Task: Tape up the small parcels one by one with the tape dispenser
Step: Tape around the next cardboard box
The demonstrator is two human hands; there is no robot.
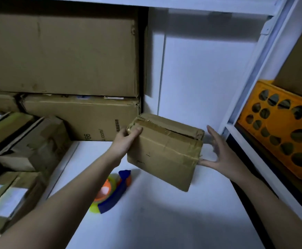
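up above the white surface (164,221), a small taped parcel (162,153) hung tilted in the air. the left hand (126,139) gripped its upper left corner, thumb curled over the top edge. the right hand (220,155) was spread apart with straight fingers, its thumb tip touching the parcel's right edge. the tape dispenser (112,191) lay on the surface below the parcel. more cardboard boxes (60,54) were stacked at left, an orange crate (279,126) at right.
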